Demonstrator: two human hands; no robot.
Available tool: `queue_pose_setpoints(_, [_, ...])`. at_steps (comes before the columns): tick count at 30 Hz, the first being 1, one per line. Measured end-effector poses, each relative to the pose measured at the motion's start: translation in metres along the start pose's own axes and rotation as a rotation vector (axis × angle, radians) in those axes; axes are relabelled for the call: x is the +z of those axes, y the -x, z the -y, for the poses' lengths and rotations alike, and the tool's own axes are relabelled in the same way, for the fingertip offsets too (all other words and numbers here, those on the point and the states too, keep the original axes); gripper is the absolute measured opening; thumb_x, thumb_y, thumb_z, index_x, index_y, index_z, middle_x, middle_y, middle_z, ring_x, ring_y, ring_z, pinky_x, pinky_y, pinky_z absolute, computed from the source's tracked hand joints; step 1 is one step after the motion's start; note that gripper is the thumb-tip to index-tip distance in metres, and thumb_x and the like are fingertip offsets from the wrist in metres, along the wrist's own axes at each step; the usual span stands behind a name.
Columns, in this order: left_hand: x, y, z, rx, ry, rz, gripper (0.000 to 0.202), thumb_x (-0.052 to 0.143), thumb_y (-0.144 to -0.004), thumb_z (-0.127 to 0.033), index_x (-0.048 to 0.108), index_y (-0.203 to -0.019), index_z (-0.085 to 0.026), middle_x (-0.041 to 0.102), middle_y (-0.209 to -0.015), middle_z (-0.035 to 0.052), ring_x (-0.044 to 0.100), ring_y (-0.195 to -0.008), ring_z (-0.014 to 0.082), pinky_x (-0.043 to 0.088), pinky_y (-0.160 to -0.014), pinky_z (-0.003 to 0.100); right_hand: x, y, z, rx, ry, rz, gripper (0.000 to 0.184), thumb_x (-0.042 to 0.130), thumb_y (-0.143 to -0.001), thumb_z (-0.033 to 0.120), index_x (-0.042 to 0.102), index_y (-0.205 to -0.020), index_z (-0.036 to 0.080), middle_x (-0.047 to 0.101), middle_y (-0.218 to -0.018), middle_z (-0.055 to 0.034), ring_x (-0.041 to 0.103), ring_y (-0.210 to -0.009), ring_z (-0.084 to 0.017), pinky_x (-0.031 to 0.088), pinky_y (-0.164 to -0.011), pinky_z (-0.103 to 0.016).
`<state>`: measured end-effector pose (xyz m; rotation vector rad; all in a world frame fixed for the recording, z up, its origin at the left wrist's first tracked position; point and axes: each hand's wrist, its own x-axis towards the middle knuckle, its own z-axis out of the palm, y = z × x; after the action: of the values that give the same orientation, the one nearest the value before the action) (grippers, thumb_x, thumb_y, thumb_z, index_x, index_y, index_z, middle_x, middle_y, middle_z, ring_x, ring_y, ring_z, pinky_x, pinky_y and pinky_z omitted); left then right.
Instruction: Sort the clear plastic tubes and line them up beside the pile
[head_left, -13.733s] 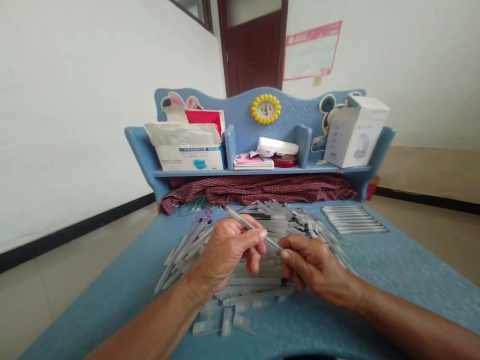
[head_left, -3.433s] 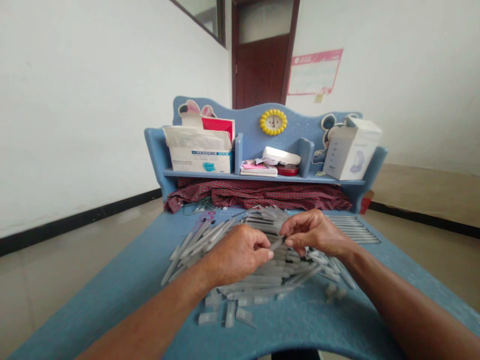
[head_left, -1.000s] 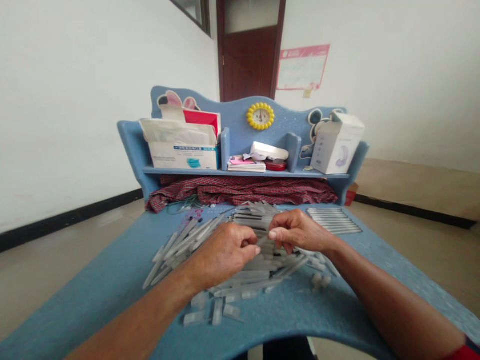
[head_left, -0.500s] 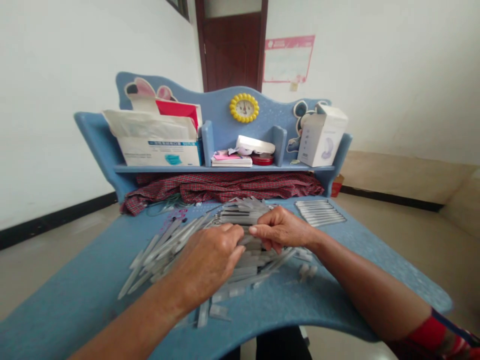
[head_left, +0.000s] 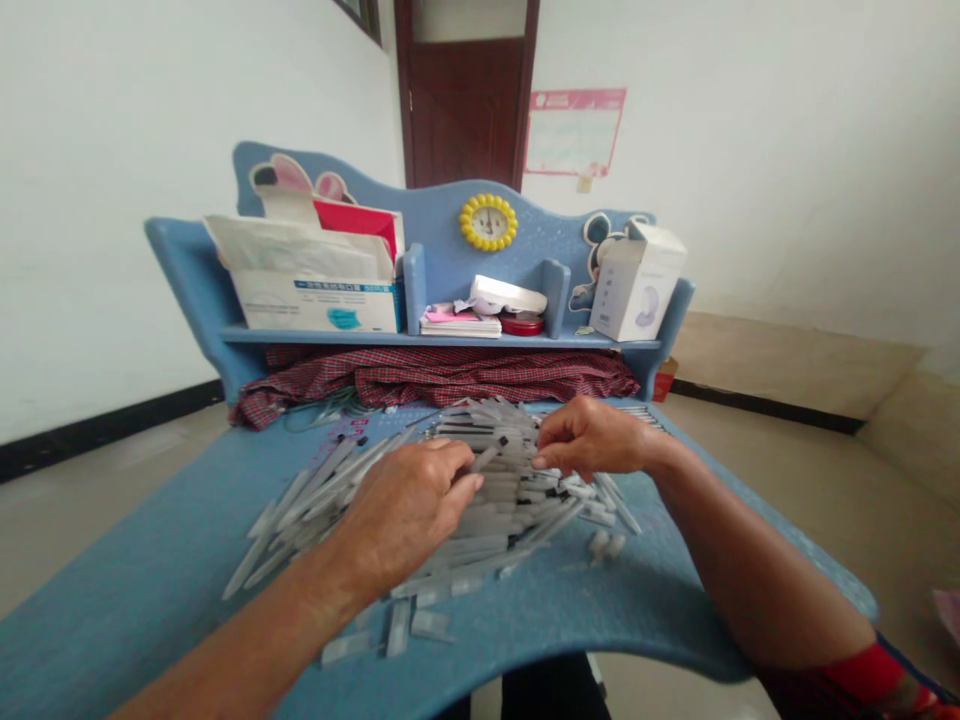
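Note:
A heap of translucent plastic pen tubes (head_left: 487,515) lies spread over the blue table (head_left: 150,610). My left hand (head_left: 401,510) rests on the heap with its fingers curled, and a short tube (head_left: 484,458) sticks up from its fingertips. My right hand (head_left: 592,440) hovers just right of it over the far side of the heap. Its fingers are pinched together, and what they grip is hidden. Several small clear caps (head_left: 409,625) lie loose at the heap's near edge, and a few more caps (head_left: 604,545) lie to the right.
A blue shelf unit (head_left: 442,340) at the table's back holds a mask box (head_left: 319,300), a white carton (head_left: 637,285), papers and a yellow clock (head_left: 488,222). Red plaid cloth (head_left: 435,375) lies under it. A row of tubes (head_left: 651,411) peeks from behind my right hand.
My right hand has moved a little right and away from my left, towards the far side of the heap. My left hand stays low on the heap. The camera has shifted slightly.

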<state>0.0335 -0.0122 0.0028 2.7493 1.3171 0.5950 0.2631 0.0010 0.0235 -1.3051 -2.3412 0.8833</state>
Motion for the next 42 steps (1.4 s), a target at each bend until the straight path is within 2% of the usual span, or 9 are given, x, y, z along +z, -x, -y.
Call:
queue_pose_setpoints(3, [0.000, -0.002, 0.002, -0.053, 0.111, -0.068, 0.018, 0.050, -0.081, -0.027, 0.060, -0.071, -0.016, 0.060, -0.070, 0.0034, 0.058, -0.070, 0.0187, 0.039, -0.065, 0.028, -0.005, 0.010, -0.002, 0.050, 0.393, 0.028, 0.007, 0.061, -0.073, 0.019, 0.066, -0.071, 0.016, 0.060, -0.059, 0.0017, 0.056, -0.052, -0.010, 0.037, -0.051, -0.019])
queue_pose_setpoints(8, [-0.001, -0.002, -0.001, -0.125, 0.327, -0.161, 0.020, 0.051, -0.078, -0.032, 0.057, -0.067, -0.018, 0.052, -0.056, -0.0031, 0.050, -0.056, 0.0136, 0.035, -0.056, 0.024, 0.013, 0.022, -0.018, 0.175, 0.753, 0.046, 0.023, 0.062, -0.070, 0.020, 0.069, -0.092, 0.023, 0.070, -0.082, -0.0046, 0.062, -0.076, -0.020, 0.037, -0.061, -0.025])
queue_pose_setpoints(13, [-0.003, -0.001, -0.006, -0.133, 0.430, -0.177, 0.020, 0.052, -0.076, -0.033, 0.055, -0.063, -0.018, 0.048, -0.051, -0.0050, 0.046, -0.054, 0.0121, 0.032, -0.052, 0.022, 0.025, 0.024, -0.030, 0.247, 0.771, 0.007, 0.020, 0.056, -0.074, 0.022, 0.070, -0.088, 0.021, 0.070, -0.081, -0.0077, 0.064, -0.075, -0.023, 0.037, -0.060, -0.028])
queue_pose_setpoints(22, [-0.003, 0.000, -0.005, -0.109, 0.422, -0.175, 0.019, 0.054, -0.075, -0.031, 0.055, -0.062, -0.017, 0.046, -0.053, -0.0058, 0.045, -0.052, 0.0105, 0.032, -0.051, 0.022, 0.021, 0.017, -0.047, 0.241, 0.706, 0.004, 0.021, 0.059, -0.069, 0.022, 0.071, -0.087, 0.022, 0.069, -0.079, -0.0056, 0.061, -0.073, -0.020, 0.037, -0.060, -0.026])
queue_pose_setpoints(28, [-0.003, 0.001, -0.007, -0.141, 0.601, -0.189, 0.018, 0.057, -0.075, -0.031, 0.055, -0.063, -0.018, 0.049, -0.051, -0.0060, 0.046, -0.046, 0.0099, 0.033, -0.047, 0.021, 0.020, 0.023, -0.036, 0.169, 0.646, -0.055, 0.014, 0.054, -0.068, 0.016, 0.067, -0.070, 0.018, 0.062, -0.065, -0.0014, 0.053, -0.059, -0.013, 0.034, -0.055, -0.023])
queue_pose_setpoints(31, [-0.002, 0.001, -0.006, -0.175, 0.742, -0.226, 0.017, 0.056, -0.077, -0.028, 0.054, -0.064, -0.018, 0.049, -0.045, -0.0066, 0.046, -0.042, 0.0091, 0.035, -0.047, 0.020, 0.021, 0.028, -0.022, 0.088, 0.534, -0.098, 0.010, 0.051, -0.072, 0.016, 0.060, -0.067, 0.017, 0.055, -0.059, 0.0026, 0.047, -0.053, -0.009, 0.032, -0.051, -0.021])
queue_pose_setpoints(34, [-0.003, 0.000, -0.006, -0.195, 0.888, -0.261, 0.016, 0.053, -0.080, -0.027, 0.056, -0.069, -0.017, 0.053, -0.045, -0.0052, 0.049, -0.042, 0.0092, 0.038, -0.047, 0.019, 0.027, 0.027, -0.009, -0.017, 0.190, -0.109, 0.009, 0.053, -0.074, 0.017, 0.052, -0.065, 0.017, 0.048, -0.054, 0.0054, 0.044, -0.048, -0.007, 0.031, -0.045, -0.019])
queue_pose_setpoints(38, [-0.007, -0.001, -0.007, -0.246, 1.047, -0.369, 0.018, 0.054, -0.082, -0.031, 0.058, -0.073, -0.015, 0.055, -0.048, -0.0031, 0.049, -0.042, 0.0092, 0.037, -0.043, 0.018, 0.040, 0.014, 0.005, -0.056, -0.261, -0.064, 0.012, 0.061, -0.073, 0.021, 0.051, -0.069, 0.017, 0.053, -0.051, 0.0052, 0.050, -0.044, -0.008, 0.035, -0.042, -0.018])
queue_pose_setpoints(42, [-0.009, -0.001, -0.004, -0.271, 1.121, -0.486, 0.019, 0.055, -0.081, -0.032, 0.059, -0.073, -0.015, 0.056, -0.049, -0.0025, 0.049, -0.043, 0.0084, 0.036, -0.042, 0.017, 0.048, -0.003, 0.012, -0.075, -0.458, -0.061, 0.020, 0.069, -0.068, 0.026, 0.052, -0.068, 0.016, 0.056, -0.048, 0.0046, 0.053, -0.041, -0.008, 0.034, -0.039, -0.016])
